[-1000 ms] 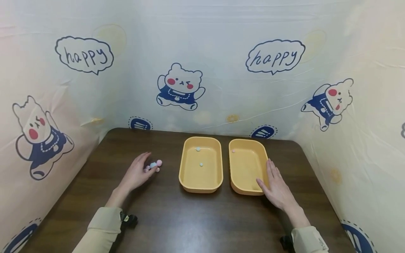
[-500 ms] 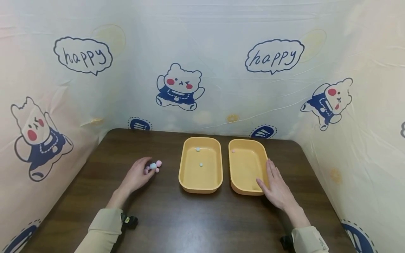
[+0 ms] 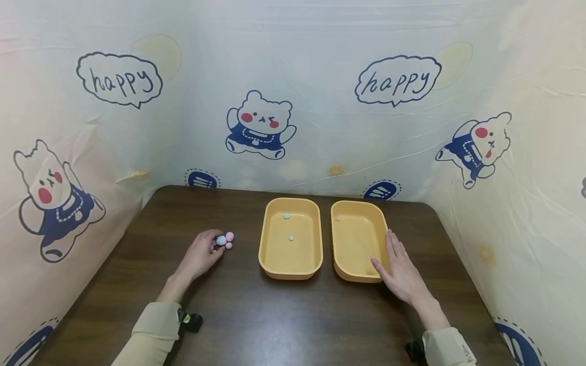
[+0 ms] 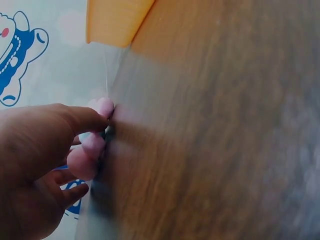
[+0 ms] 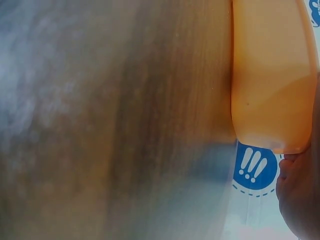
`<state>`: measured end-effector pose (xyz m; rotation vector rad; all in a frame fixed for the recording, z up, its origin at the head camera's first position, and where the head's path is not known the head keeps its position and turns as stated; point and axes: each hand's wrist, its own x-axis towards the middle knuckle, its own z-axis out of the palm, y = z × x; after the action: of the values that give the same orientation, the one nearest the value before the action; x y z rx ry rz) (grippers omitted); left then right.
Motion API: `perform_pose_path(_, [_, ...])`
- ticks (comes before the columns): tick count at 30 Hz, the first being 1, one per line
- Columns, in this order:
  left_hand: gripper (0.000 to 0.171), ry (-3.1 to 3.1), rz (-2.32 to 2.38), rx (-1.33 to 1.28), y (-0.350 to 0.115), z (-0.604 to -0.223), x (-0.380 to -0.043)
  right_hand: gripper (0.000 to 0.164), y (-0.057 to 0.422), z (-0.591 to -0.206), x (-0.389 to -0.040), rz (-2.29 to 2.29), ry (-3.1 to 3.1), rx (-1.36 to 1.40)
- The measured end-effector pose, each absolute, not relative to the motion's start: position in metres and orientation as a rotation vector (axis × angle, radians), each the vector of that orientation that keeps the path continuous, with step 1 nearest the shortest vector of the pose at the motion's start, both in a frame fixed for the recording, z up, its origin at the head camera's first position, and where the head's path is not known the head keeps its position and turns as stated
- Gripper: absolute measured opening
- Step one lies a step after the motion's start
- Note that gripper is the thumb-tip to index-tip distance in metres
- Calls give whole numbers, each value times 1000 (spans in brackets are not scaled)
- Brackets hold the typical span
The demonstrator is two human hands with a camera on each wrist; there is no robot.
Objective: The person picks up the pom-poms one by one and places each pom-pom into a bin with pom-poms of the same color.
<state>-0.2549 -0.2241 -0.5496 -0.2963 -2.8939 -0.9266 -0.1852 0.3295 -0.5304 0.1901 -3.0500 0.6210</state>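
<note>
My left hand (image 3: 200, 252) is at a small cluster of balls on the left of the table. Its thumb and fingers are apart and bent loosely about the cluster. A light blue ball (image 3: 221, 240) sits beside a pink ball (image 3: 230, 237). The left wrist view shows the thumb against the cluster and a larger pink ball (image 4: 82, 165) near the fingers; some balls are partly hidden. My right hand (image 3: 405, 274) rests, fingers straight, along the right side of the right yellow tray (image 3: 359, 249). In the right wrist view the fingers are mostly hidden.
Left of that tray stands another yellow tray (image 3: 293, 259) with two small pale blue balls (image 3: 286, 216) inside. A tiny pink ball (image 3: 338, 218) lies in the right tray. The dark wooden table (image 3: 284, 315) meets a printed curtain (image 3: 320, 101) behind and at both sides.
My left hand's fingers have drawn a little closer round the cluster, and the balls have shifted slightly together. The right hand and both trays stay where they were.
</note>
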Motion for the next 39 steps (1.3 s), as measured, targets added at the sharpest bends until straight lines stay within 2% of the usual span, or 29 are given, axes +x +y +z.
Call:
perform_pose_path(25, [34, -2860, -970, -192, -227, -547, -257, 96, 333, -533, -188, 614, -3041, 214])
perform_pose_path(39, [40, -2864, -1013, -169, -232, -538, -249, 97, 333, -530, -187, 600, -3046, 209])
